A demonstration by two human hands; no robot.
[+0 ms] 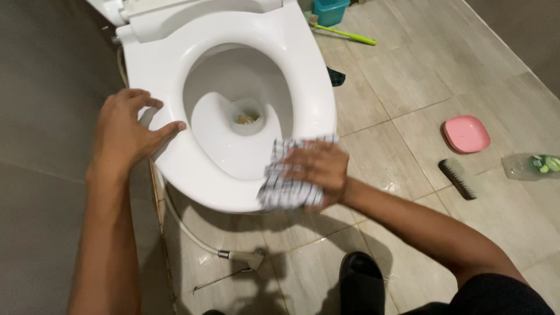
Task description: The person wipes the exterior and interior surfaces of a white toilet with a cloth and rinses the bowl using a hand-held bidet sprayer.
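Note:
A white toilet seat (175,52) fills the upper middle of the head view, with the bowl open below it. My right hand (318,170) presses a white cloth with a dark check pattern (281,186) flat against the seat's front right rim. My left hand (125,131) rests on the seat's left edge, fingers spread, thumb lying on the rim. It holds nothing.
A hose with a spray nozzle (245,255) lies on the tiled floor under the bowl. To the right lie a pink dish (465,134), a dark brush (457,179) and a clear bottle (528,165). A teal tub (329,10) and green-handled brush (347,35) sit behind. My black sandal (361,283) is near.

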